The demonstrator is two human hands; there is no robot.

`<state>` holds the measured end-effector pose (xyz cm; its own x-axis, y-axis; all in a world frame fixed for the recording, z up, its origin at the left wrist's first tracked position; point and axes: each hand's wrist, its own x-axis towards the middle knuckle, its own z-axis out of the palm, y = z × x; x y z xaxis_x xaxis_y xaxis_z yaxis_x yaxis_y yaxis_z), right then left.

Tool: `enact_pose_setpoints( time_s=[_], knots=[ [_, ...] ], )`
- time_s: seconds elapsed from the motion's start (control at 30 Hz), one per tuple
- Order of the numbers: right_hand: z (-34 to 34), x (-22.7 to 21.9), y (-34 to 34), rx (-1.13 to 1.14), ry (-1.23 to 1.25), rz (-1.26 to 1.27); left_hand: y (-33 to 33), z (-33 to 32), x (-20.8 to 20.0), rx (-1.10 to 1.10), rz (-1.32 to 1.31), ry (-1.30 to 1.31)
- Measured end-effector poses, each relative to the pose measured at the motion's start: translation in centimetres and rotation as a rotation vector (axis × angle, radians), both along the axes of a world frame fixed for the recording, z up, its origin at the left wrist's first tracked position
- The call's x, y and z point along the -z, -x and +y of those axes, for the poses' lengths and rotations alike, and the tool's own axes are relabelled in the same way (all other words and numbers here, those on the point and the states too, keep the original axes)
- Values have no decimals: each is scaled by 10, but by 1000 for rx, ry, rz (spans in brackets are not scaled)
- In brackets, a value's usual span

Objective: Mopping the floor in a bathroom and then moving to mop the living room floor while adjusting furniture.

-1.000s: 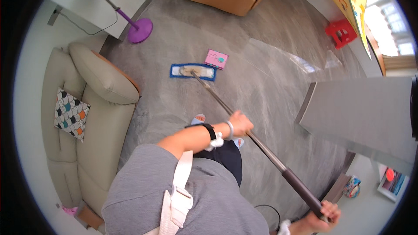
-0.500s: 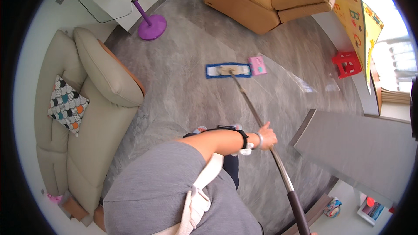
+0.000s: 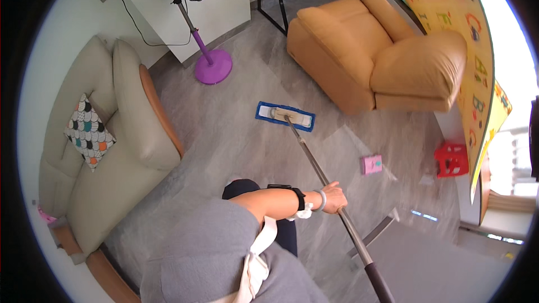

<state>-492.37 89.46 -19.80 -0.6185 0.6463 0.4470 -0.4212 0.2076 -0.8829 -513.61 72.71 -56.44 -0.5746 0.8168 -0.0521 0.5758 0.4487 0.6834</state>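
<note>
My left hand [image 3: 335, 197] is wrapped round the metal pole of a flat mop, partway along its length. The pole [image 3: 359, 245] slants from a dark grip at the lower edge up to the mop head [image 3: 297, 119]. That head is a flat rectangle with a blue rim and a white and beige middle, lying on the grey floor. To its right and nearer to me, a small pink packet [image 3: 370, 164] lies on the floor, apart from the mop. My right hand is out of the picture, beyond the lower edge where the dark grip runs out.
A grey-beige sofa [image 3: 129, 202] with a patterned cushion [image 3: 90, 132] stands at left. Farther off is a fan on a purple base [image 3: 213, 67]. A tan armchair [image 3: 348, 50], a red stool [image 3: 451, 160] and a grey tabletop [image 3: 438, 264] line the right side.
The mop head was right beside the pink packet; now a stretch of floor separates them, with the head to its left. My view has shifted, showing more of the armchair and fan.
</note>
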Motion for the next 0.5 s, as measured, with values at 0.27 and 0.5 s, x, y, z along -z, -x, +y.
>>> enact_pose_setpoints(
  time_s=[0.27, 0.5],
  knots=[
    [-71, 39, 169, -16, 189, -20, 171, -103, 5, -26, 19, 147],
    [-181, 154, 329, -442, 174, 1, 354, -259, 72, -361, 186, 374]
  ],
)
